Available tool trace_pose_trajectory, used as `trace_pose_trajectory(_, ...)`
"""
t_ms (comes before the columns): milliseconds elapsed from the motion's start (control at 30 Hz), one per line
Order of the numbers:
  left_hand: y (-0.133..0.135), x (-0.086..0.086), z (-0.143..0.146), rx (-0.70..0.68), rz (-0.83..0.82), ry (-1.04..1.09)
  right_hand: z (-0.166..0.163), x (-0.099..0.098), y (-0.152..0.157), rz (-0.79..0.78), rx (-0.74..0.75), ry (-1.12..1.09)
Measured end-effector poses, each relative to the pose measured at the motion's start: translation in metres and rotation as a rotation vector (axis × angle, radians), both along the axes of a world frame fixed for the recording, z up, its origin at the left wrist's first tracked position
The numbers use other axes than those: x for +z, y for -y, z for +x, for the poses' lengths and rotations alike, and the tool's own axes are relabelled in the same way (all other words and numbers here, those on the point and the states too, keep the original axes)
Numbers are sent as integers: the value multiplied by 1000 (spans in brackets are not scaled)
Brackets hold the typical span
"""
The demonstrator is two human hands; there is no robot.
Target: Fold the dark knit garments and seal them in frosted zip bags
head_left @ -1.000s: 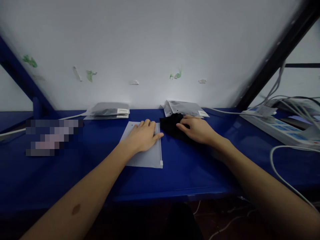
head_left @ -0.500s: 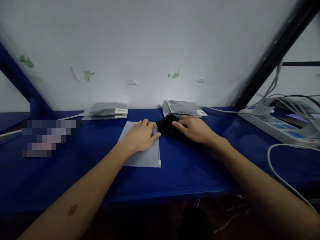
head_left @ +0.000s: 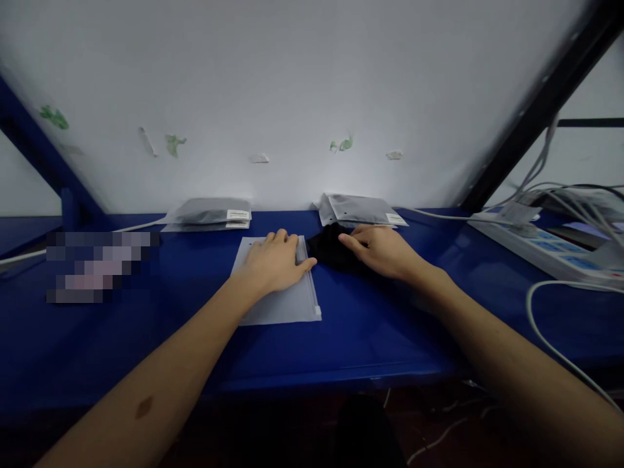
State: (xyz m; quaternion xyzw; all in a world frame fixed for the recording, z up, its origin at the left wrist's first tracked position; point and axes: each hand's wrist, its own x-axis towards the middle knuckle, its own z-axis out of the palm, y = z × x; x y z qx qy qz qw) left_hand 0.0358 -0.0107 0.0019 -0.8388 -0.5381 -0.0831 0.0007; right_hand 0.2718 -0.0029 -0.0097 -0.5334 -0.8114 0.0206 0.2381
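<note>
Spread over a frosted plastic zip bag (head_left: 285,307) is my left hand (head_left: 275,261), flat with its thumb out past the zip edge. The bag lies on the blue table, its white slider at the near right corner. Just right of it sits a crumpled piece of black fabric (head_left: 329,248). My right hand (head_left: 383,250) is closed on the right part of this fabric, thumb on top; the other fingertips are hidden. Fabric and bag lie close together at the zip side.
Two stacks of frosted bags with white labels, a left stack (head_left: 209,213) and a right stack (head_left: 361,209), lie along the wall. A power strip (head_left: 550,250) with cables stands at the right. A blurred-out item (head_left: 102,266) lies at the left of the table (head_left: 370,344).
The bag has turned slightly under my left hand, its near right corner shifting right. My right hand keeps its hold on the fabric. The whole view has shifted a little.
</note>
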Motion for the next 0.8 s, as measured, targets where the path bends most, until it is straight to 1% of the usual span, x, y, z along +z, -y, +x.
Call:
trace_pose_trajectory(133,-2,1,-1,60,7,7,-2,1,2,-3,-43,-1)
trace_pose_trajectory(300,-4,0,-4,39,-2,-18,-3,2,2,-4,-56,-2)
trace_pose_trajectory(433,-2,3,-2,42,-31,21,-4,4,4,1,-56,-4)
trace_pose_trajectory(467,0,4,-1,21,-16,36,-5,5,4,3,-52,1)
trace_pose_trajectory(533,2,7,1,-75,31,71,-8,7,7,-2,-67,16)
trace_pose_trajectory(633,6,10,4,-234,55,87,-14,9,13,-26,-185,34)
trace_pose_trajectory(700,7,10,5,-281,33,57,-20,9,17,-26,-253,51)
trace_pose_trajectory(800,7,9,5,-302,7,14,-30,7,22,-8,-278,117)
